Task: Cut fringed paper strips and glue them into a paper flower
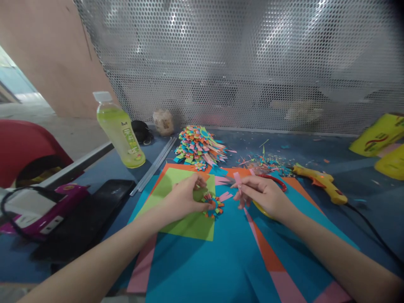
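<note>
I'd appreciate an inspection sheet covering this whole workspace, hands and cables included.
Surface: blue table, partly covered by coloured paper sheets.
Job's things: multicoloured paper flower; fringed paper pile; scissors, partly hidden; yellow glue gun.
Clutter: paper scraps behind the scissors; drink bottle upright at left.
Hands: left hand has its thumb on the flower; right hand pinches a pink strip.
Cables: one from the glue gun runs off right; another loops at the purple power strip.
Surroundings: perforated metal panel behind; red chair at left.

Green drink bottle (pixel 121 136), red chair (pixel 30 141)
</note>
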The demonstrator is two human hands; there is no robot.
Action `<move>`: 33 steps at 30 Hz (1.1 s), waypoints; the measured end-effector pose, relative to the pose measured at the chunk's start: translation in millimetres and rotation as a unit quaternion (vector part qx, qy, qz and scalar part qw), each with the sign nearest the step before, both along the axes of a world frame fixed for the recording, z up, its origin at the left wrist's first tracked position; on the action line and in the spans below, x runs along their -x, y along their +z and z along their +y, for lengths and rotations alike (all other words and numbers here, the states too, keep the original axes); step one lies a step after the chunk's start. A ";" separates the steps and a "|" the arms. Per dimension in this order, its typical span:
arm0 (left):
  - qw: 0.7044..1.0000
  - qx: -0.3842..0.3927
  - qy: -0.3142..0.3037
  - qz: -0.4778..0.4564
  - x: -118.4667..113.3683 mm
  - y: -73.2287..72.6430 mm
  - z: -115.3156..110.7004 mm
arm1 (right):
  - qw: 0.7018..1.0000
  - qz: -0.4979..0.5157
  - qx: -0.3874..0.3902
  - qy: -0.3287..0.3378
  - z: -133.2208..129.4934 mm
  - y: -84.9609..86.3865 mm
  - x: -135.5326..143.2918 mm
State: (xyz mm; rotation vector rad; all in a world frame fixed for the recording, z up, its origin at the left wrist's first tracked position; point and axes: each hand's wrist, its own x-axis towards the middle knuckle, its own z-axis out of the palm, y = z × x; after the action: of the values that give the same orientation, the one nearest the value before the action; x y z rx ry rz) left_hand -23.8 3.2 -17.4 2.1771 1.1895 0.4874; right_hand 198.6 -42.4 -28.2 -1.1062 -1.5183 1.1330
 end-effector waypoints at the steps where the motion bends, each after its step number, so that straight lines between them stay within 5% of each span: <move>1: 1.000 -0.017 0.007 0.017 -0.5 0.8 -1.1 | 1.000 0.003 0.004 0.000 0.0 -0.2 0.0; 11: 0.997 0.011 -0.041 0.066 -3.1 6.8 -6.0 | 0.997 0.034 0.062 0.026 -5.2 0.7 3.4; 16: 0.991 0.108 -0.051 -0.059 -0.7 3.5 -5.2 | 0.997 0.040 0.063 0.021 -8.1 6.1 6.6; 21: 0.954 0.193 -0.049 -0.224 -1.6 1.6 -2.7 | 0.996 0.063 0.057 0.003 -8.2 3.3 5.0; 27: 0.940 0.219 0.039 -0.257 -2.3 7.8 -1.8 | 0.993 0.080 0.082 0.003 -8.8 -0.4 4.9; 33: 0.865 0.288 0.077 -0.404 -6.8 12.8 -5.7 | 0.992 0.083 0.096 -0.017 -11.3 2.8 7.5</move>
State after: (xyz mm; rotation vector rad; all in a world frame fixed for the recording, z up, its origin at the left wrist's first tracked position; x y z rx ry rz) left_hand -17.0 -2.6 -4.7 1.1621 0.8639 0.8696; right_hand 191.1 -53.7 -25.4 -1.1308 -1.2782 1.3350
